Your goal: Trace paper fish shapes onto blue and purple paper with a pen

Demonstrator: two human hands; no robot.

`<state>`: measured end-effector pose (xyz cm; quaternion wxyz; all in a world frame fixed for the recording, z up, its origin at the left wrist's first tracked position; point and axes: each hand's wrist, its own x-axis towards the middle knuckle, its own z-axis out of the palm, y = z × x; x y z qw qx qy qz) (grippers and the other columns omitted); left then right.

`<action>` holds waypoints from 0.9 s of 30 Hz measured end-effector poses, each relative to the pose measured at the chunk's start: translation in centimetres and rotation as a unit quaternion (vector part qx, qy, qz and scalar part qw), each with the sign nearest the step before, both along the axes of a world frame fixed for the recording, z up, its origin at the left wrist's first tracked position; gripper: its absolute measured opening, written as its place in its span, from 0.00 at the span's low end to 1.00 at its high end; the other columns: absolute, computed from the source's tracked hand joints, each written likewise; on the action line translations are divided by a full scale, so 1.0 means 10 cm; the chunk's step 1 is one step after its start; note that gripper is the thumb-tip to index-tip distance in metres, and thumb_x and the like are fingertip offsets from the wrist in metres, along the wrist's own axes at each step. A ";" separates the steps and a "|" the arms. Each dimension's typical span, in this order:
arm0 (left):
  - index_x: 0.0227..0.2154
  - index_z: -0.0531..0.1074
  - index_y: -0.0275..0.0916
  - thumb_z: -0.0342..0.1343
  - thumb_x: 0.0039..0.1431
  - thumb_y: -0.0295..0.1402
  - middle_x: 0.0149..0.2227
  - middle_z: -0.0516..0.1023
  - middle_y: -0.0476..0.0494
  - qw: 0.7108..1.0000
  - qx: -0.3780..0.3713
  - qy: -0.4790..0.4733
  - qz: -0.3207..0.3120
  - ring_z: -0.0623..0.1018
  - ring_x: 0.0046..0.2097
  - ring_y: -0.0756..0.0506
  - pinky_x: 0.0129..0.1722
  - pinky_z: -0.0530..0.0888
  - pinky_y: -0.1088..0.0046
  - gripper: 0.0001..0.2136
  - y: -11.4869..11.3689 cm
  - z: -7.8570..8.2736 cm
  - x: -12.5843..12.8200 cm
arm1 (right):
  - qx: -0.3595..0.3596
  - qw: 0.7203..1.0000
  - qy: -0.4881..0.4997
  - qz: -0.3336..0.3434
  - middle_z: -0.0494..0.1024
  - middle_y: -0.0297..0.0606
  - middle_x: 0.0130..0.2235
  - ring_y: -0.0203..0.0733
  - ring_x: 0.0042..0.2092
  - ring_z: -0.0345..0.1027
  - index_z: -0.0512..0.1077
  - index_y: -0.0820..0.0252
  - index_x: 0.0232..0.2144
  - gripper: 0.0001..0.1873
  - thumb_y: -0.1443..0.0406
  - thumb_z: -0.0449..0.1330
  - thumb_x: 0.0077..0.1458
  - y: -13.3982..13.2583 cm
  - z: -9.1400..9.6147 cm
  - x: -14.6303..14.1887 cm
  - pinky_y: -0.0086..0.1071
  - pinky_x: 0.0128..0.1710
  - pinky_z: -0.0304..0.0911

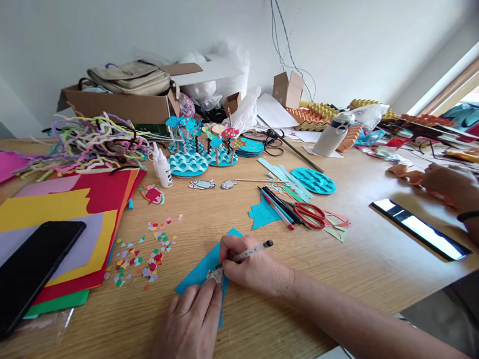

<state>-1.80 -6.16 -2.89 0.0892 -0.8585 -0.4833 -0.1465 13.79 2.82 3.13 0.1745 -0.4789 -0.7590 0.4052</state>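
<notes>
Low in the middle of the view, a sheet of blue paper (203,268) lies on the wooden table. On it rests a small paper fish cutout (215,275), partly covered by fingers. My left hand (190,316) lies flat, its fingertips pressing the cutout against the sheet. My right hand (250,267) grips a pen (251,251) with a clear barrel and black end. The pen's tip is at the cutout's edge, mostly hidden by my fingers. Left of the sheet are scattered small coloured paper bits (149,264).
Red-handled scissors (311,215) and several pens (281,206) lie beyond my right hand. Left are coloured sheets (100,196) under a black phone (35,273). Glue bottles (164,170) stand near finished fish decorations (188,164). At right, another person's hand (451,185) works near a dark-edged phone (420,229).
</notes>
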 end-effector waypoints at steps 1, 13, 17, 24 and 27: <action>0.46 0.71 0.37 0.43 0.47 0.18 0.45 0.76 0.46 1.000 0.007 -0.005 -0.002 0.71 0.39 0.44 0.33 0.68 0.68 0.23 0.00 0.00 0.00 | -0.002 1.000 0.004 0.001 0.62 0.26 0.19 0.28 0.21 0.52 0.63 0.60 0.20 0.06 0.75 0.53 0.38 0.00 0.00 0.00 0.22 0.19 0.47; 0.46 0.70 0.37 0.43 0.47 0.18 0.42 0.76 0.45 0.999 0.023 -0.029 -0.003 0.71 0.38 0.45 0.34 0.68 0.68 0.23 0.00 0.01 0.02 | -0.012 0.999 0.026 0.040 0.64 0.26 0.20 0.29 0.21 0.54 0.64 0.60 0.22 0.05 0.73 0.55 0.42 -0.06 -0.04 -0.03 0.21 0.19 0.49; 0.46 0.70 0.37 0.44 0.48 0.18 0.42 0.76 0.45 0.999 0.019 -0.032 -0.001 0.71 0.38 0.45 0.35 0.67 0.67 0.23 -0.01 0.00 0.02 | 0.003 0.999 0.021 0.039 0.64 0.26 0.20 0.29 0.21 0.55 0.64 0.60 0.22 0.05 0.73 0.55 0.42 -0.07 -0.05 -0.02 0.21 0.19 0.49; 0.46 0.71 0.37 0.44 0.49 0.17 0.42 0.76 0.46 0.999 0.022 -0.030 0.003 0.71 0.38 0.45 0.34 0.67 0.68 0.23 0.00 0.01 0.03 | 0.018 0.999 0.026 0.013 0.62 0.26 0.19 0.29 0.20 0.53 0.62 0.59 0.22 0.05 0.73 0.53 0.42 -0.12 -0.10 -0.03 0.22 0.18 0.48; 0.46 0.71 0.38 0.44 0.49 0.17 0.43 0.76 0.46 0.999 0.020 -0.025 0.001 0.71 0.38 0.45 0.35 0.67 0.68 0.22 0.00 0.01 0.02 | 0.027 0.999 0.028 0.003 0.62 0.26 0.19 0.29 0.20 0.53 0.62 0.59 0.22 0.05 0.73 0.52 0.43 -0.14 -0.12 -0.04 0.22 0.18 0.48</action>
